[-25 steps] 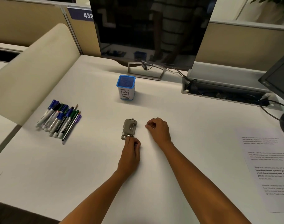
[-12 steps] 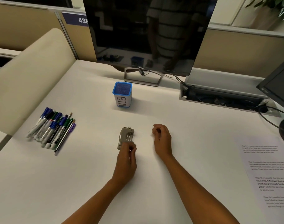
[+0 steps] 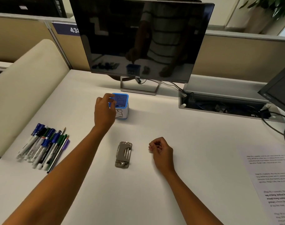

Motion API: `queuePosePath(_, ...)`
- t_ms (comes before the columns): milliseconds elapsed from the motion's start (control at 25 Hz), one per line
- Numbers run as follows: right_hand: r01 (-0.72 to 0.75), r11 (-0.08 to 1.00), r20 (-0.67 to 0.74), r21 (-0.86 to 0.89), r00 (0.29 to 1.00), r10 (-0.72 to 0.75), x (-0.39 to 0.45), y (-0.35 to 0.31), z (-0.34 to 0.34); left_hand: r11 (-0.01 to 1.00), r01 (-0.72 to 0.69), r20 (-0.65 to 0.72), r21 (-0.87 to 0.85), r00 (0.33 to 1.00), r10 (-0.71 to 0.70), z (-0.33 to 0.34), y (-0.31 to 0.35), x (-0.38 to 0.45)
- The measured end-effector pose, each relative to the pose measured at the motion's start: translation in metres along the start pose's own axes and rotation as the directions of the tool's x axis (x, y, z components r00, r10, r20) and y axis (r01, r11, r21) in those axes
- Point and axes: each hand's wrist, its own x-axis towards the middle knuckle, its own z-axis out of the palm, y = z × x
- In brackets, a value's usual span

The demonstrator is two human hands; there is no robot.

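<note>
The right hand (image 3: 161, 151) rests idle on the counter (image 3: 195, 143), its fingers loosely curled round nothing. Just left of it, apart from both hands, lies a grey hole punch (image 3: 123, 154). A bundle of pens (image 3: 44, 146) sits well off to the left. Farther back, the left hand (image 3: 104, 111) hangs over the near-left rim of the blue bin (image 3: 123, 112), fingers bent; whether it pinches anything I cannot tell. Behind the bin stands a dark monitor (image 3: 138, 38).
</note>
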Motion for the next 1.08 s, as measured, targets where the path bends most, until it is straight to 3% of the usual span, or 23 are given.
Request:
queuePosePath(120, 0.005, 1.000, -0.001, -0.004, 1.000, -0.005, -0.001, -0.001, 0.000, 0.994, 0.002, 0.040, 0.113, 0.999, -0.007, 0.005, -0.009, 0.008)
queuePosePath(360, -0.019, 1.000, -0.018, 0.008, 1.000, 0.019, 0.000, -0.003, 0.001, 0.994, -0.106, -0.125, -0.001, 0.987, 0.105, -0.001, -0.036, -0.030)
queuePosePath(560, -0.122, 0.987, -0.048, 0.102, 0.991, 0.127, 0.010, -0.008, -0.001, 0.998, 0.055, 0.171, 0.009, 0.984, -0.056, 0.014, -0.083, -0.101)
queuePosePath(720, -0.275, 0.940, -0.018, 0.203, 0.958, 0.285, 0.032, -0.019, -0.007, 0.999, 0.026, 0.194, 0.018, 0.981, -0.029, 0.016, -0.088, -0.102)
queuePosePath(880, -0.339, 0.941, 0.081, -0.001, 0.938, 0.338, 0.069, -0.053, 0.009, 0.997, 0.067, 0.191, 0.042, 0.979, -0.074, 0.019, -0.087, -0.105)
queuePosePath(1080, -0.204, 0.966, 0.161, -0.161, 0.960, 0.230, 0.116, -0.116, 0.067, 0.997, 0.068, 0.185, 0.042, 0.980, -0.075, 0.020, -0.090, -0.104)
